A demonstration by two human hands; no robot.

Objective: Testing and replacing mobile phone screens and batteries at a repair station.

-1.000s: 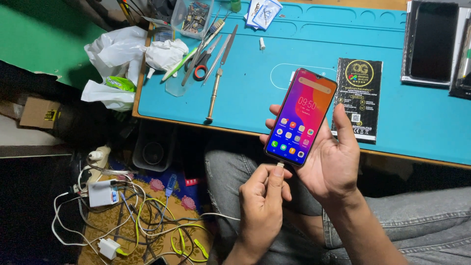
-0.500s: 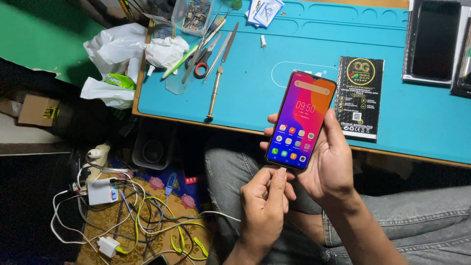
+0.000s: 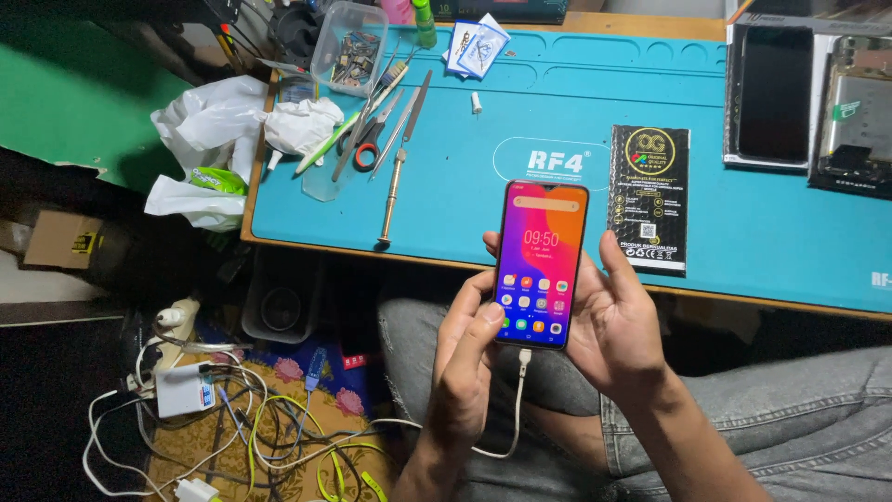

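A smartphone (image 3: 539, 265) with a lit, colourful home screen is held upright over my lap, just in front of the blue work mat (image 3: 557, 102). My right hand (image 3: 618, 325) cradles it from behind and from the right, fingers along its edge. My left hand (image 3: 465, 363) grips its lower left side, the thumb resting on the bottom corner of the screen. A white cable (image 3: 517, 409) is plugged into the phone's bottom port and loops down across my grey trousers.
On the mat lie a black packet (image 3: 650, 195), a screwdriver, tweezers and scissors (image 3: 395, 139), a clear parts box (image 3: 348, 46), a dark phone (image 3: 771, 93) and an opened phone (image 3: 850, 116). White plastic bags (image 3: 223, 130) sit at the mat's left edge. Chargers and tangled cables (image 3: 186, 390) cover the floor.
My left hand held the cable's plug at the phone's bottom port. Now the plug sits in the port, and the left hand has moved up onto the phone's lower left side.
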